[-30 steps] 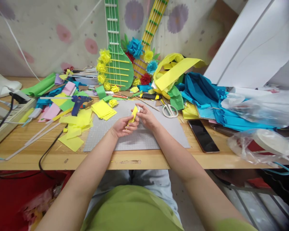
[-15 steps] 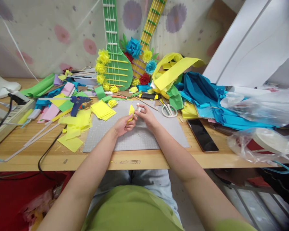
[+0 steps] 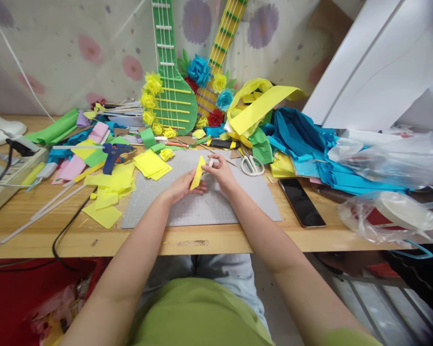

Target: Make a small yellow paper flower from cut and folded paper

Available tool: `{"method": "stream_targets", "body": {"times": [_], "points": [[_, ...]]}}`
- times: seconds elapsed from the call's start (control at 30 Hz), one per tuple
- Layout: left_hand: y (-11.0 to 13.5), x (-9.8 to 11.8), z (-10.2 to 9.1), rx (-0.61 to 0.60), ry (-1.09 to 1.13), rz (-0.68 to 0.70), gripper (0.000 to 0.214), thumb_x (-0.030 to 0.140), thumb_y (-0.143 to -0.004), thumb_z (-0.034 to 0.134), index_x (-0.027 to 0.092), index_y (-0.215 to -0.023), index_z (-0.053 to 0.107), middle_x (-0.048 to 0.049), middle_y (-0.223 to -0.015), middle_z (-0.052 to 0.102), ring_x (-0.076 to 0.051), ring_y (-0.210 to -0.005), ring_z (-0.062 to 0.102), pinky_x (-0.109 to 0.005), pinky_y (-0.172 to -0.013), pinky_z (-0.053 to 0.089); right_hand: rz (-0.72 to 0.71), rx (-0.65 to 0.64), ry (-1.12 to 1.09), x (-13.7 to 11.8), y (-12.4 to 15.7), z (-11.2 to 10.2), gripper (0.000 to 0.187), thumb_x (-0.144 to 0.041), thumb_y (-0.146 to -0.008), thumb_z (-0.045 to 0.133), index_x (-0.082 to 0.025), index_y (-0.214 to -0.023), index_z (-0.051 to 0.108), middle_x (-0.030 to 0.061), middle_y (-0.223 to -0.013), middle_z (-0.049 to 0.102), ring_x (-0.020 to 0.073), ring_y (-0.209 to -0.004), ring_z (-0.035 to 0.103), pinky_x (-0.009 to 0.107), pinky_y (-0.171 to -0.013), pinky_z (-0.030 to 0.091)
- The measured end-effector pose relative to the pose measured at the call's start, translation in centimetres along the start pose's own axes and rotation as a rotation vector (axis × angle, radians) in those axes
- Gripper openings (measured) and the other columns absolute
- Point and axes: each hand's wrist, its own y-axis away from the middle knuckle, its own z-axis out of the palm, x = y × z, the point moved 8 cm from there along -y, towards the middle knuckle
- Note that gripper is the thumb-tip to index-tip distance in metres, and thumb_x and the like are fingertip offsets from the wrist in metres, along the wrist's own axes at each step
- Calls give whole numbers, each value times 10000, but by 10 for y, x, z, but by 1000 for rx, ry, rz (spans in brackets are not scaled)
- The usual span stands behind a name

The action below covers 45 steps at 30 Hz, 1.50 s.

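Observation:
Over the grey cutting mat (image 3: 187, 214), my left hand (image 3: 180, 188) holds a small piece of yellow paper (image 3: 198, 174) upright at the thumb, its other fingers loosely stretched behind it. Close beside it on the right, my right hand (image 3: 222, 174) pinches a small white object (image 3: 210, 162); the fingers cover part of it, so its kind is unclear. A stack of yellow paper squares (image 3: 152, 165) and a folded yellow paper flower (image 3: 166, 154) lie at the mat's upper left. White-handled scissors (image 3: 252, 165) rest at its upper right.
A blue glue gun (image 3: 113, 156) lies on yellow scraps (image 3: 103, 215) to the left. Behind stand a green paper instrument (image 3: 176, 103) and a yellow one (image 3: 222, 45) with paper flowers. On the right are a phone (image 3: 302, 202), blue paper (image 3: 303, 134) and a bagged tub (image 3: 392, 216).
The fingers of my left hand have loosened and extended, and more of the yellow paper shows, standing taller. My right hand stays nearly in place with the white object. The view has shifted slightly.

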Motion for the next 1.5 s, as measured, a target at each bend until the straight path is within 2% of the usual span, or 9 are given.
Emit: {"method": "stream_targets", "body": {"times": [0.07, 0.17, 0.27, 0.37, 0.7, 1.07, 1.23, 1.4, 1.5], "points": [[-1, 8, -8, 104, -33, 94, 392, 484, -760, 530, 127, -905, 602, -71, -751, 657, -145, -681, 621, -258, -654, 484, -17, 17, 27, 0, -1, -3, 529, -327, -501, 739, -229, -916, 426, -68, -654, 598, 107, -608, 564, 296, -694, 438], [-1, 16, -15, 222, -96, 208, 368, 443, -664, 647, 122, -844, 637, -55, -749, 672, -143, -695, 624, -243, -680, 471, -36, 29, 79, 1, -2, -4, 520, -333, -510, 733, -232, -922, 431, -64, -664, 597, 109, -621, 558, 296, -694, 435], [-2, 16, -16, 274, -79, 234, 380, 408, -588, 711, 119, -827, 649, -51, -734, 677, -145, -662, 629, -251, -662, 476, -62, 37, 135, 1, -2, -3, 510, -347, -528, 721, -233, -933, 433, -59, -672, 593, 116, -634, 552, 298, -687, 431], [-1, 14, -19, 317, -42, 218, 367, 387, -578, 723, 115, -814, 655, -57, -728, 680, -147, -646, 634, -255, -645, 486, -70, 50, 175, 0, -1, -3, 495, -353, -543, 708, -231, -935, 431, -52, -670, 591, 124, -651, 550, 302, -691, 427], [-1, 8, -16, 269, -41, 120, 280, 316, -707, 637, 110, -895, 654, -87, -834, 689, -141, -649, 642, -242, -575, 511, -68, 75, 223, -1, 0, -4, 477, -363, -551, 689, -232, -928, 426, -50, -672, 585, 131, -674, 542, 310, -713, 418], [-3, 10, -21, 333, -118, 179, 341, 380, -648, 670, 112, -858, 670, -79, -778, 693, -151, -623, 635, -238, -545, 482, -71, 77, 243, 2, -1, -6, 481, -382, -544, 698, -238, -923, 439, -62, -632, 557, 136, -653, 533, 301, -679, 408], [-1, 12, -24, 378, -53, 194, 356, 417, -620, 679, 113, -804, 653, -68, -760, 687, -143, -629, 635, -236, -594, 471, -53, 87, 227, 2, -1, -6, 500, -394, -537, 698, -240, -930, 430, -51, -674, 585, 140, -688, 551, 319, -725, 412], [-1, 10, -25, 391, -44, 199, 364, 355, -506, 756, 119, -752, 629, -50, -680, 679, -147, -632, 631, -246, -631, 468, -60, 85, 223, 1, 0, -5, 512, -394, -534, 705, -240, -935, 427, -48, -693, 586, 137, -694, 546, 316, -721, 414], [0, 10, -28, 415, -31, 200, 312, 326, -522, 745, 119, -719, 621, -54, -652, 675, -152, -628, 629, -249, -625, 465, -86, 80, 247, -3, 0, -6, 481, -415, -563, 693, -243, -936, 444, -61, -652, 537, 121, -656, 512, 280, -673, 404]]}}
